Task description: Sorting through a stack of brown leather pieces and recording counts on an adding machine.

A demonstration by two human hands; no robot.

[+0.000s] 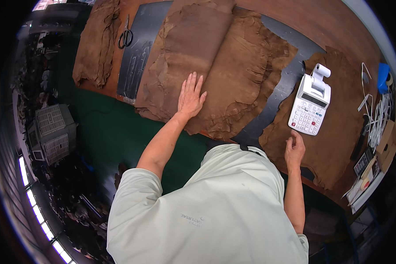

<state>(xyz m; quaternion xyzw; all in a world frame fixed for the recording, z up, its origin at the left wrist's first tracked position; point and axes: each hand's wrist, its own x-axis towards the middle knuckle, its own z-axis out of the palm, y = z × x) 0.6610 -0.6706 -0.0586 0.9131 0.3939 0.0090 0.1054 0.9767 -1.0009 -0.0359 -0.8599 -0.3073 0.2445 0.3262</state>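
My left hand (191,97) lies flat, fingers stretched out, on a brown leather hide (240,57). This hide is spread over a dark board, and a smoother, redder-brown layer covers its left side. My right hand (295,149) hovers at the lower edge of a white printing calculator (310,116), its fingers loosely bent and nothing visible in them. Whether a fingertip touches the calculator I cannot tell. A paper roll (322,71) sits at the calculator's top. Under it lies another brown hide (345,114).
Black-handled scissors (126,38) lie at the far left beside a narrow hide (97,48). Along the right edge are a blue object (383,78), a bundle of white strips (377,123), a cardboard box (388,143) and a smaller calculator (363,163). A grey slatted box (55,130) stands left, off the table.
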